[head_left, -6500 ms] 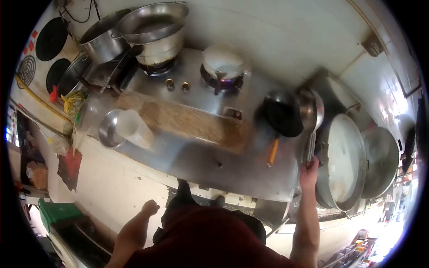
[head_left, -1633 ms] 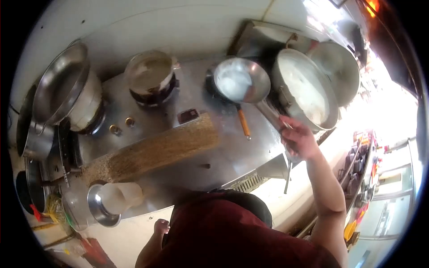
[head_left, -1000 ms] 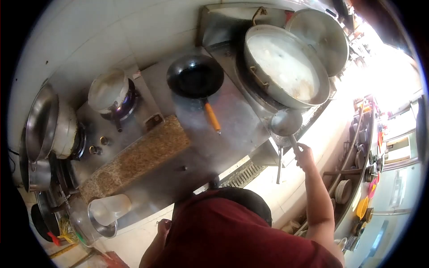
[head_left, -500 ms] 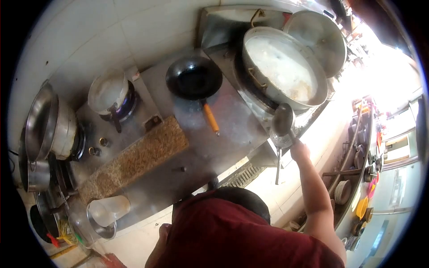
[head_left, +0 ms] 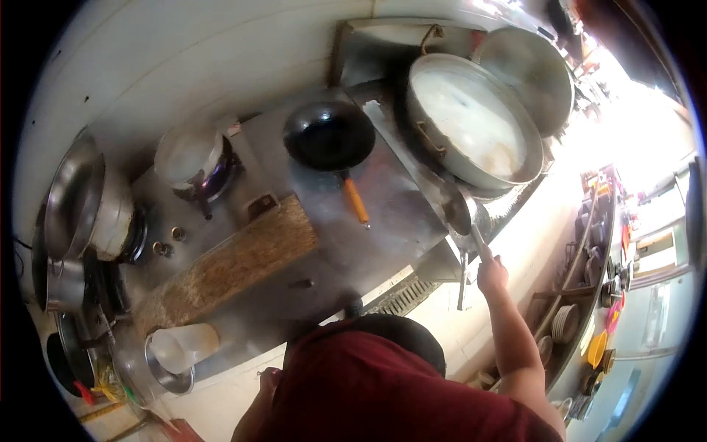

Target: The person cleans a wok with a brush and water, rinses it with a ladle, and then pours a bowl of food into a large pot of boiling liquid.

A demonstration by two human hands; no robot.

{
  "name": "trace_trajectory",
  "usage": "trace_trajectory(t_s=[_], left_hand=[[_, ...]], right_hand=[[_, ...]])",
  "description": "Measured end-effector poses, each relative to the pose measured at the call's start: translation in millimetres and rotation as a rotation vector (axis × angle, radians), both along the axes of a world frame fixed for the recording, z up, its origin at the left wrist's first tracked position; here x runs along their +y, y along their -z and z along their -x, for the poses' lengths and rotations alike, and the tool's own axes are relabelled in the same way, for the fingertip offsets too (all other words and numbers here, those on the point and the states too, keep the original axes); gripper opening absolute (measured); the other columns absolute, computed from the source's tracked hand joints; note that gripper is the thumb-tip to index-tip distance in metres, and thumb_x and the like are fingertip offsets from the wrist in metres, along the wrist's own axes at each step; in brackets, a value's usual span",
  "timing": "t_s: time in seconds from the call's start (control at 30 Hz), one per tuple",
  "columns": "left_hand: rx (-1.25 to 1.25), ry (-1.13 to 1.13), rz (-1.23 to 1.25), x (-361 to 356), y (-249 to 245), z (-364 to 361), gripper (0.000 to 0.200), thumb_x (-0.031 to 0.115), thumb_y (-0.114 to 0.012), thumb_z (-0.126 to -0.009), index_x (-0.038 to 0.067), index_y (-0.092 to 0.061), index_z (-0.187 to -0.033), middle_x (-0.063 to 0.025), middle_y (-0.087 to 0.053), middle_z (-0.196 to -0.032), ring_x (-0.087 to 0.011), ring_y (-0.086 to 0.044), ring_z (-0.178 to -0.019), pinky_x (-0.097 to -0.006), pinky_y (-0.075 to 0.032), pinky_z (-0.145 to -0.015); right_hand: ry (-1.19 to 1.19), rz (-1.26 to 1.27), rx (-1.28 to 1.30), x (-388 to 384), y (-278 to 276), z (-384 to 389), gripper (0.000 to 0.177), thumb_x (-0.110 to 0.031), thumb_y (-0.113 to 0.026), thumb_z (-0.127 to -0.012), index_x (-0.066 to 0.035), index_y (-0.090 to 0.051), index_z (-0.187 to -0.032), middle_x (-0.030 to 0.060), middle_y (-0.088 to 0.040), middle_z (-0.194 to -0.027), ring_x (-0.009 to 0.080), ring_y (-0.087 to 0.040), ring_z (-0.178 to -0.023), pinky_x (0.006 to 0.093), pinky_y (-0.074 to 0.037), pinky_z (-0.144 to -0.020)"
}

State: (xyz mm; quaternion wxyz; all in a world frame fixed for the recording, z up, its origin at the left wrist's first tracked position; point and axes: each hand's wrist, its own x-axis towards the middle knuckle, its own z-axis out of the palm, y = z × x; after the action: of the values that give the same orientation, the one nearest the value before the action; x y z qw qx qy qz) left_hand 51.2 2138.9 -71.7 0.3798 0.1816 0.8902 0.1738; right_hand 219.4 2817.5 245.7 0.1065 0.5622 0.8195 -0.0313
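Observation:
My right hand is closed around the handle of a metal ladle. The ladle's bowl is tilted beside the front edge of a large pot of whitish, cloudy liquid. Just under the ladle, at the stove's edge, is another metal utensil whose handle points down; its head is partly covered. Low by the maroon shirt, my left hand shows only in part, and its fingers cannot be made out.
A black wok with an orange handle rests on the steel counter. Left of it, a small pot sits over a lit burner. A plastic jug stands in a metal bowl at lower left. Stacked plates fill a shelf on the right.
The ladle has been drawn slightly down and toward me, away from the large pot's rim, and its bowl has turned. My right hand moved down with it. The view shifted a little.

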Motion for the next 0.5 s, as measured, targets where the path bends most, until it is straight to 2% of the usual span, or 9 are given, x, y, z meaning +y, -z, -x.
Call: trace_trajectory(t_s=[0.1,0.17,0.23,0.27,0.3,0.37,0.4,0.43,0.5], left_hand=[[-0.008,0.02,0.082,5.5,-2.8,-1.0,0.022,0.029,-0.066,-0.078,0.008,-0.068,-0.08,-0.0164,-0.067,-0.084,-0.0324,-0.065,-0.079,-0.0396,-0.052,-0.073],[-0.054,-0.055,0.12,16.9,-20.5,-1.0,0.022,0.03,-0.065,-0.078,0.008,-0.068,-0.08,-0.0174,-0.067,-0.084,-0.0325,-0.065,-0.08,-0.0397,-0.051,-0.074],[-0.1,-0.124,0.156,22.4,-34.7,3.4,0.023,0.03,-0.065,-0.078,0.007,-0.068,-0.08,-0.0184,-0.067,-0.084,-0.0325,-0.065,-0.082,-0.0397,-0.051,-0.075],[-0.13,-0.133,0.158,24.6,-40.0,6.1,0.024,0.03,-0.063,-0.078,0.007,-0.068,-0.081,-0.0187,-0.066,-0.086,-0.0327,-0.064,-0.083,-0.0401,-0.051,-0.075],[-0.159,-0.143,0.157,26.9,-44.0,6.2,0.024,0.031,-0.062,-0.079,0.007,-0.068,-0.082,-0.0189,-0.066,-0.088,-0.0328,-0.064,-0.084,-0.0405,-0.051,-0.076],[-0.157,-0.151,0.164,26.6,-38.7,5.3,0.024,0.03,-0.06,-0.079,0.007,-0.068,-0.083,-0.0184,-0.066,-0.09,-0.0326,-0.064,-0.086,-0.0406,-0.051,-0.076],[-0.158,-0.14,0.178,23.6,-35.0,1.9,0.025,0.029,-0.058,-0.08,0.007,-0.068,-0.084,-0.0179,-0.067,-0.092,-0.0324,-0.064,-0.087,-0.0407,-0.051,-0.077],[-0.157,-0.157,0.177,25.9,-44.0,-0.4,0.025,0.029,-0.058,-0.08,0.007,-0.068,-0.084,-0.0179,-0.067,-0.092,-0.0324,-0.064,-0.087,-0.0407,-0.051,-0.077],[-0.187,-0.338,0.071,31.3,-63.9,-3.8,0.022,0.026,-0.058,-0.08,0.007,-0.067,-0.089,-0.0163,-0.067,-0.093,-0.0317,-0.064,-0.089,-0.0406,-0.051,-0.076]], right_hand=[[-0.037,-0.059,0.042,-7.3,17.6,-12.5,0.057,-0.014,-0.046,-0.086,-0.026,-0.03,-0.14,0.0217,-0.053,-0.108,0.0369,-0.061,-0.089,0.0456,-0.05,-0.077],[-0.016,-0.033,0.04,-12.5,14.1,-6.6,0.053,-0.014,-0.045,-0.086,-0.023,-0.035,-0.138,0.0213,-0.055,-0.106,0.0377,-0.06,-0.09,0.0459,-0.049,-0.078],[-0.014,-0.034,0.153,-9.8,21.8,-8.8,0.05,-0.016,-0.044,-0.087,-0.022,-0.037,-0.136,0.0206,-0.057,-0.104,0.0392,-0.06,-0.091,0.0466,-0.048,-0.08],[-0.019,-0.006,0.162,-12.5,20.2,-7.2,0.051,-0.015,-0.047,-0.086,-0.016,-0.036,-0.136,0.0206,-0.058,-0.105,0.0405,-0.059,-0.09,0.047,-0.048,-0.08],[-0.032,-0.006,0.165,-12.8,23.7,-7.6,0.051,-0.015,-0.047,-0.086,-0.016,-0.036,-0.136,0.0206,-0.058,-0.105,0.0405,-0.059,-0.09,0.047,-0.048,-0.08],[-0.13,0.031,0.408,-11.4,33.5,-9.9,0.05,-0.012,-0.052,-0.084,-0.011,-0.04,-0.133,0.0204,-0.06,-0.106,0.0381,-0.058,-0.097,0.046,-0.047,-0.079],[-0.101,0.074,0.488,-17.1,28.3,-2.7,0.047,-0.011,-0.052,-0.086,-0.006,-0.042,-0.131,0.0168,-0.063,-0.1,0.0342,-0.061,-0.092,0.0402,-0.048,-0.076],[-0.117,0.079,0.49,-13.2,38.4,-1.2,0.047,-0.011,-0.052,-0.086,-0.006,-0.042,-0.131,0.0168,-0.063,-0.1,0.0342,-0.061,-0.092,0.0402,-0.048,-0.076],[-0.202,0.16,0.795,-3.3,62.3,4.8,0.047,-0.011,-0.053,-0.087,-0.005,-0.041,-0.132,0.0094,-0.061,-0.086,0.0217,-0.061,-0.073,0.0314,-0.048,-0.061]])
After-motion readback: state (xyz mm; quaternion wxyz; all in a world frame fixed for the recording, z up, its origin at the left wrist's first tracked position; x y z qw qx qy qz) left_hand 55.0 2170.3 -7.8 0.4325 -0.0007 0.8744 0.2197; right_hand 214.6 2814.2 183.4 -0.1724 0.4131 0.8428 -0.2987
